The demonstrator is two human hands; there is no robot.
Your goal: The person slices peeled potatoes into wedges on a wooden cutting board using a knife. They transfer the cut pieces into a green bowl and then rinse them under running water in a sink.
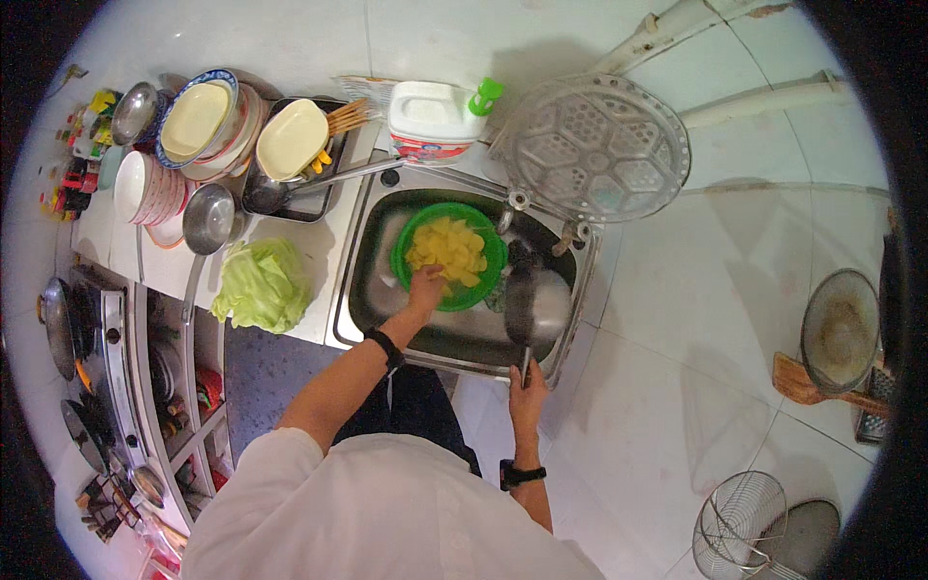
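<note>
In the steel sink (384, 319) stands a green plastic bowl (499, 250) with pale yellow slices (453, 246), which look like sliced potato. My left hand (428, 286) reaches over the bowl's near rim and touches the slices; its fingertips are partly hidden, so whether it grips any cannot be told. My right hand (528, 384) is closed around the handle of a metal ladle or small pan (540, 308), whose round bowl is over the sink's right side, beside the green bowl. Two taps (515, 203) rise at the sink's far edge.
Left of the sink, a leafy green cabbage or lettuce (264, 283) lies on the white counter (319, 268) near a long-handled metal ladle (209, 217). Behind are stacked bowls (145, 188) and a dark tray (312, 210). A white jug (431, 119) and a perforated steamer plate (598, 145) stand behind the sink.
</note>
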